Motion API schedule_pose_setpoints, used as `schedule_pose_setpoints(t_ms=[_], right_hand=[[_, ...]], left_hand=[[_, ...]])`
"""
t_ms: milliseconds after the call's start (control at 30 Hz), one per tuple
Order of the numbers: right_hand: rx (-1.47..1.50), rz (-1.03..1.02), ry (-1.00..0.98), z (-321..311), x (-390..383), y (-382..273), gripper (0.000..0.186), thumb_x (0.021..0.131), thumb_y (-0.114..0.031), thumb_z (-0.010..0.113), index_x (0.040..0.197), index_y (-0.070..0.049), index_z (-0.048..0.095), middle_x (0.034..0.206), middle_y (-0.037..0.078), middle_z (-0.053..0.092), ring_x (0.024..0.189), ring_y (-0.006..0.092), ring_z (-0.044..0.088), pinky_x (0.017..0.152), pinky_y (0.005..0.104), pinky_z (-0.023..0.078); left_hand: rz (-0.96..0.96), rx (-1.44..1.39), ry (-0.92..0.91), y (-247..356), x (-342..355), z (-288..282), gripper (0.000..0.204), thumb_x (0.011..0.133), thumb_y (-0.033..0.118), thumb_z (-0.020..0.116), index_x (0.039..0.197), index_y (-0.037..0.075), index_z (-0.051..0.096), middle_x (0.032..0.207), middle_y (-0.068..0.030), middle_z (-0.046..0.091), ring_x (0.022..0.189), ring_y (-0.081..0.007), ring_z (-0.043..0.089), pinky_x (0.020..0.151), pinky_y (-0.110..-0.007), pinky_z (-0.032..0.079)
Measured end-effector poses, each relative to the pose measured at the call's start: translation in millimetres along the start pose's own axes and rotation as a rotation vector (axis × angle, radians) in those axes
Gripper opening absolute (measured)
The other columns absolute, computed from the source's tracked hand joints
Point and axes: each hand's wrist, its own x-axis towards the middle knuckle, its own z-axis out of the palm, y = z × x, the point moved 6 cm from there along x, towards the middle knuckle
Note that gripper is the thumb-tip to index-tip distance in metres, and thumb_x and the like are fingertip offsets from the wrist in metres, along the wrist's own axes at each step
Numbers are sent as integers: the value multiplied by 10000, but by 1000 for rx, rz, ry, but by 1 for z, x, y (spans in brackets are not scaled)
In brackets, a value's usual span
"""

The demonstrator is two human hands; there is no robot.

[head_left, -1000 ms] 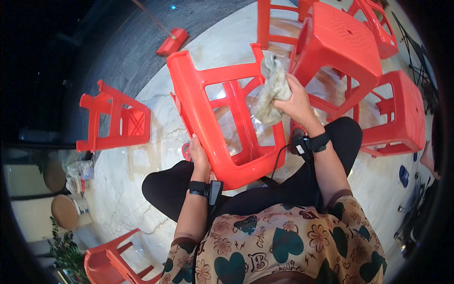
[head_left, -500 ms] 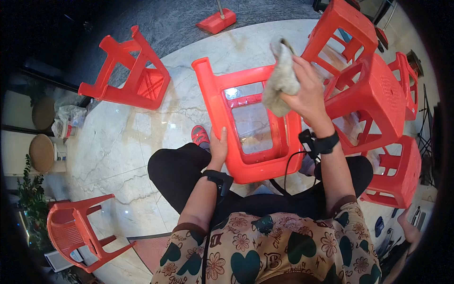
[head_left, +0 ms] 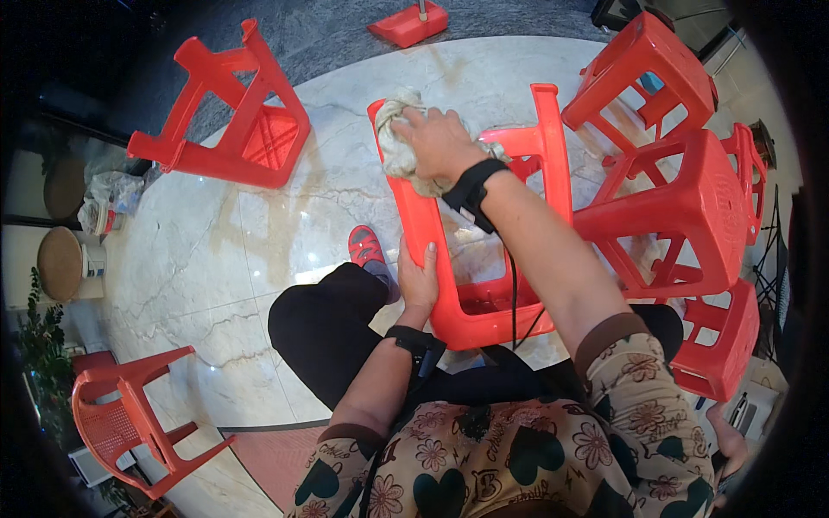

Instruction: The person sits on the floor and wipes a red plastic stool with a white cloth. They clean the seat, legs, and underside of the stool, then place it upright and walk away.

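In front of me a red plastic stool (head_left: 485, 326) lies tipped, its legs pointing away from me and its seat end near my knees. My left hand (head_left: 418, 274) grips the stool's left side near the seat end, thumb on top and the other fingers wrapped round behind. With my right hand (head_left: 436, 147) I press a pale, damp-looking cloth (head_left: 399, 129) onto the far end of the left leg. The cloth bunches round that leg and trails toward the stool's middle. My right forearm crosses over the stool's right part and hides some of it.
To the right stand several red stools (head_left: 691, 207) close together. Another red stool (head_left: 250, 129) lies on its side at the far left. A red chair (head_left: 129, 414) is at the near left, by a plant (head_left: 52, 354). A red dustpan (head_left: 410, 26) sits at the back.
My right hand has swept the cloth leftward from above the stool's right side onto the left leg. The stool has turned slightly, and my left hand keeps its hold.
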Motion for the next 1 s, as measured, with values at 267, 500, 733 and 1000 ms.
schedule_pose_setpoints(t_ms=[267, 500, 733, 1000], right_hand=[[10, -85, 246, 1, 24, -8, 694, 680, -285, 759, 1318, -159, 517, 1368, 29, 463, 1202, 349, 497, 868, 488, 461], [-236, 71, 142, 13, 23, -9, 546, 825, -269, 622, 1337, -115, 510, 1375, 66, 472, 1061, 342, 562, 818, 535, 453], [-529, 91, 33, 20, -2, -33, 363, 873, -215, 544, 1188, -40, 585, 1192, 130, 571, 999, 323, 578, 792, 517, 463], [-527, 279, 141, 12, -91, 72, 415, 830, -175, 577, 1235, -90, 556, 1251, 89, 547, 1018, 278, 576, 785, 450, 471]], left_hand=[[8, 17, 16, -7, -3, -1, 593, 933, 332, 586, 1399, 22, 390, 1296, -245, 533, 1194, -400, 520, 997, -432, 412], [3, -26, -15, -10, -2, 4, 594, 937, 334, 581, 1401, 19, 386, 1300, -241, 533, 1198, -374, 526, 1003, -419, 411], [-34, 76, 32, -6, -3, 0, 626, 939, 415, 570, 1396, 23, 395, 1274, -230, 568, 1173, -361, 559, 975, -410, 435], [-43, 77, 54, -6, 1, 2, 593, 933, 422, 578, 1357, 26, 457, 1202, -223, 619, 1112, -359, 601, 929, -416, 468]])
